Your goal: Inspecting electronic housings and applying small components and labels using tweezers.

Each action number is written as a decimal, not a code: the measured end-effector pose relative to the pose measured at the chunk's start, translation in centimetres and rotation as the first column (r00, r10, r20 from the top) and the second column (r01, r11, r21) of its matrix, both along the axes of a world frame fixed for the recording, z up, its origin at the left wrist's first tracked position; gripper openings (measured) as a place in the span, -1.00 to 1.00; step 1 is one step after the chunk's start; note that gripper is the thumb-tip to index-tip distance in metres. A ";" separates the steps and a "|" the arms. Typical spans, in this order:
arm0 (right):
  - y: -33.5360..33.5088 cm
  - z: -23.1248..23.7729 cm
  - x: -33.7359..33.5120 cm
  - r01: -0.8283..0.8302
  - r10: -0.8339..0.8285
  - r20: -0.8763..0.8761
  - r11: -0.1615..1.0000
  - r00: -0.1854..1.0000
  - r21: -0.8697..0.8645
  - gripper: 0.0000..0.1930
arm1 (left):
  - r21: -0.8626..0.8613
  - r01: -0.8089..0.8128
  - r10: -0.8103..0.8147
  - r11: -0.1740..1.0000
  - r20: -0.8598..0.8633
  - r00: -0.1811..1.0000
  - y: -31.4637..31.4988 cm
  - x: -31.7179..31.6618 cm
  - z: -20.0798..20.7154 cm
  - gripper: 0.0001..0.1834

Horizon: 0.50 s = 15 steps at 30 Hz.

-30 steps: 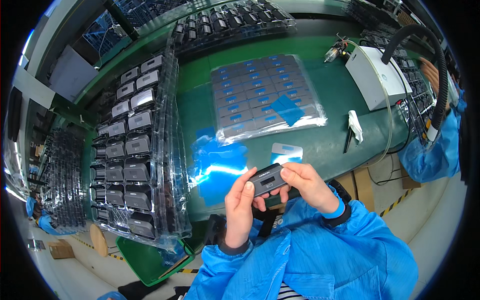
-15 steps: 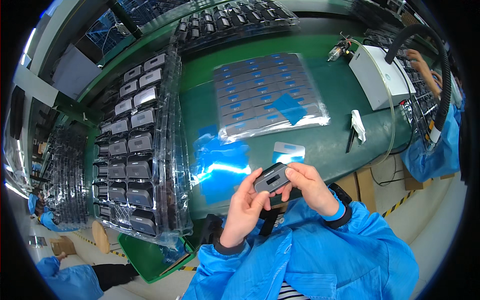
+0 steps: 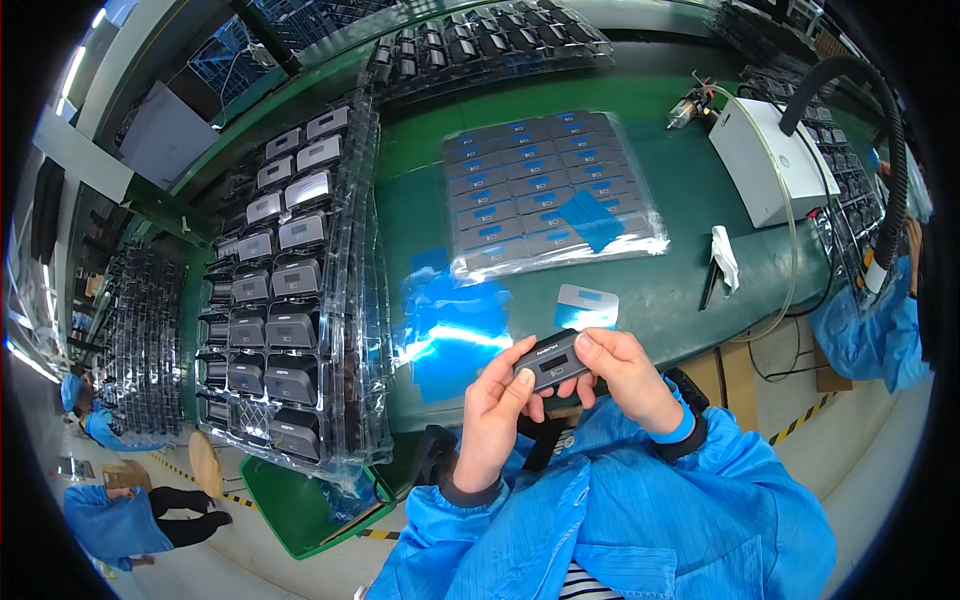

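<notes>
Between my two hands is a small dark grey plastic device [image 3: 548, 357] with a black rectangular window on its face. My left hand [image 3: 492, 408] pinches its left end, with the thumb at the lower edge. My right hand [image 3: 628, 382] grips the right end, its thumb pressed on the upper corner and fingers curled beneath. Just beyond the device lies a light grey faceplate [image 3: 588, 305] on the green table mat. Blue film sheets [image 3: 455, 320] lie to the left of it, with a bright reflection on them.
A clear tray of similar grey devices [image 3: 293, 280] stands at the left. Rows of faceplates with blue film [image 3: 520, 190] lie ahead, under a loose blue piece [image 3: 592, 220]. At right are a white cloth [image 3: 724, 258], a white box machine [image 3: 770, 165] and a black hose [image 3: 893, 170]. A green bin [image 3: 300, 515] sits lower left.
The scene has shifted slightly right in view. Both hands still hold the device, turned a little flatter. The co-worker at lower left shows more fully, and the one at right has lowered an arm.
</notes>
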State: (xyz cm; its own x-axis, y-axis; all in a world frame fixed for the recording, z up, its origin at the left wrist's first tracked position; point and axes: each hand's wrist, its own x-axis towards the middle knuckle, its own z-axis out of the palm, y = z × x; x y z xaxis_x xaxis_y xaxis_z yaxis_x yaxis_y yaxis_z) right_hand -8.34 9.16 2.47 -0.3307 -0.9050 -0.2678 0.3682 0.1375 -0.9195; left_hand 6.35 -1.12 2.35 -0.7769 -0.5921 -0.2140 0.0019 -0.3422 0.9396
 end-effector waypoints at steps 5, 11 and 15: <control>0.5 0.0 -0.5 -0.109 0.113 0.068 0.993 0.991 -0.050 -0.65 | 0.041 -0.047 0.046 0.998 0.030 0.998 -0.1 0.1 -0.1 -0.63; 0.9 0.7 -0.3 -0.143 0.150 0.089 0.987 0.985 -0.077 -0.69 | 0.094 -0.019 0.017 0.995 0.016 1.000 -0.7 0.2 -0.2 -0.61; 1.0 0.8 -0.5 -0.127 0.128 0.025 0.990 0.991 -0.055 -0.71 | 0.122 0.065 -0.059 0.990 -0.050 0.997 -1.3 0.1 -0.3 -0.59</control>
